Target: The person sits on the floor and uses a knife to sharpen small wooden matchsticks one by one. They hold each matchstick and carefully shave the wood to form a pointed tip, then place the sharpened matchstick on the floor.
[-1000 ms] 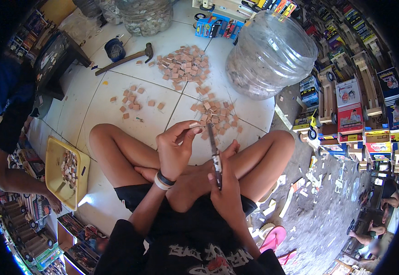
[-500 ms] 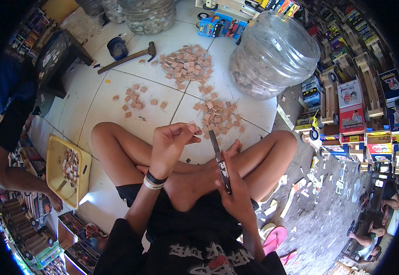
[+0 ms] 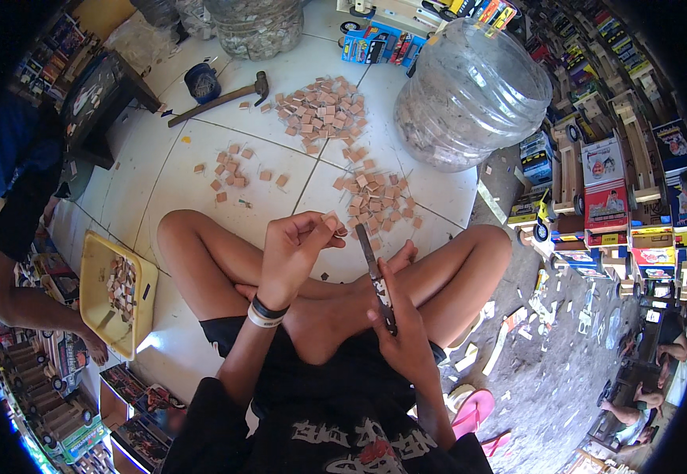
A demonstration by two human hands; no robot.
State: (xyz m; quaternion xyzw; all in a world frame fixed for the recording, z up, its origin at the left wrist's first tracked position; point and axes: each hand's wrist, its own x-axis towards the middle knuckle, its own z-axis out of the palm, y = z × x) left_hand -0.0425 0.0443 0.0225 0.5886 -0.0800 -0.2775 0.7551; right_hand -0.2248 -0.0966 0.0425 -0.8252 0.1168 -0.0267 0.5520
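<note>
Above my crossed legs, my left hand (image 3: 300,245) pinches a small square wooden piece (image 3: 329,221) between thumb and fingers. My right hand (image 3: 397,316) is wrapped round the black-and-white handle of a knife-like tool (image 3: 367,251) with a narrow dark metal blade. Its blade points up and away from me, with the tip close beside the left fingers. Whether the blade touches the piece I cannot tell. Just beyond the hands lies a pile of similar square pieces (image 3: 375,197) on the white tiles, many with thin wires or nails sticking out.
Farther off are a larger pile (image 3: 324,110), a small cluster (image 3: 233,170), a hammer (image 3: 225,101) and a dark blue cup (image 3: 201,83). A big clear plastic jar (image 3: 470,95) stands far right, near stacked wooden toy trucks (image 3: 604,174). At left, a yellow tub (image 3: 148,304) sits beside another person's arm (image 3: 35,312).
The blade has tilted and shifted slightly left, its tip now nearer the left fingers. The wooden piece in my left hand has turned a little, showing more of its face.
</note>
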